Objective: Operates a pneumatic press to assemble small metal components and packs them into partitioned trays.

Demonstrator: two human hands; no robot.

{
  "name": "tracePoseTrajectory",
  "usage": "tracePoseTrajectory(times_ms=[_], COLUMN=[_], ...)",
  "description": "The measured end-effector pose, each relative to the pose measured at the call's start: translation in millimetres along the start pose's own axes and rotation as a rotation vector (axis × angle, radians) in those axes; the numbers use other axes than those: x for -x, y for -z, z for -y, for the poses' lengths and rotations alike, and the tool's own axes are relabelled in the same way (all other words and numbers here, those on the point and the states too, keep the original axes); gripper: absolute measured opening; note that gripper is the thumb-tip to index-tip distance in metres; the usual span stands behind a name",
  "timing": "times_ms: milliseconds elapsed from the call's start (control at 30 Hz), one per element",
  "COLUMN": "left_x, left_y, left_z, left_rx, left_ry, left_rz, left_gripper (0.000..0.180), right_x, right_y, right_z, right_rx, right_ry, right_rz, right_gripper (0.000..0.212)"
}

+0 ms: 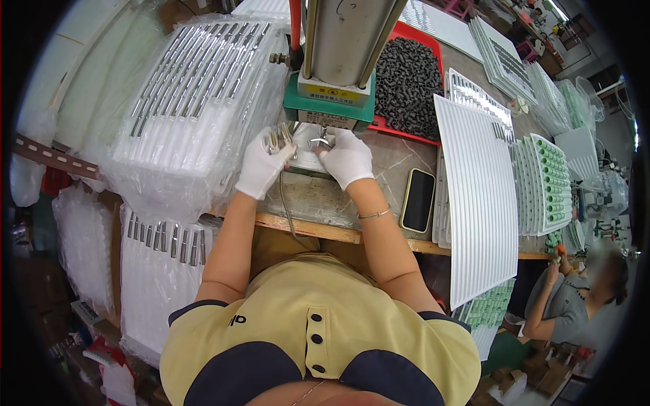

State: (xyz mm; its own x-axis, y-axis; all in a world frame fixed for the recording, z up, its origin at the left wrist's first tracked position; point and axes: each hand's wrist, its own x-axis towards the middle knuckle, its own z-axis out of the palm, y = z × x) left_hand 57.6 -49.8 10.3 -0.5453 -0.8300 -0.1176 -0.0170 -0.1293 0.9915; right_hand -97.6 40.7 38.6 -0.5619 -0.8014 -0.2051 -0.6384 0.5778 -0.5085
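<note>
Both my hands wear white gloves and work at the base of a bench press with a green head [329,107]. My left hand [261,164] is closed around several short shiny metal tubes [274,139], which stick up between the fingers. Just across from it, my right hand [348,160] pinches a small shiny metal piece [321,141] beneath the press head. Its fingertips partly hide that piece, so its exact shape cannot be made out. Under the hands lies a pale metal plate [308,160] on the bench.
Plastic-wrapped white ribbed trays [179,145] with metal tubes stand left. Behind the press to the right, a red tray [439,68] holds black parts [406,88]. A phone [418,200] lies beside a leaning white ribbed tray [477,203]. A co-worker [575,298] sits far right.
</note>
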Motion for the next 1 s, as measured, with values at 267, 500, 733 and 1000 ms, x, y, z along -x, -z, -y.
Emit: tracePoseTrajectory(times_ms=[267, 500, 733, 1000], left_x=[45, 64, 68, -26], left_y=[-1, -12, 44, 269], left_z=[-17, -14, -60, -98], left_rx=[-0.302, -0.848, -0.921, -1.325], left_ry=[-0.083, -0.716, -0.763, -0.096], left_rz=[0.383, -0.013, -0.209, -0.566], left_gripper=[0.029, 0.023, 0.023, 0.047], right_x=[66, 75, 85, 32], right_y=[-3, -11, 8, 42], right_z=[-27, -4, -13, -106], right_rx=[-1.180, -0.531, -0.381, 0.026], right_ry=[0.288, 0.260, 0.352, -0.083], right_rz=[0.123, -0.206, 0.017, -0.346], right_gripper=[0.033, 0.015, 0.033, 0.022])
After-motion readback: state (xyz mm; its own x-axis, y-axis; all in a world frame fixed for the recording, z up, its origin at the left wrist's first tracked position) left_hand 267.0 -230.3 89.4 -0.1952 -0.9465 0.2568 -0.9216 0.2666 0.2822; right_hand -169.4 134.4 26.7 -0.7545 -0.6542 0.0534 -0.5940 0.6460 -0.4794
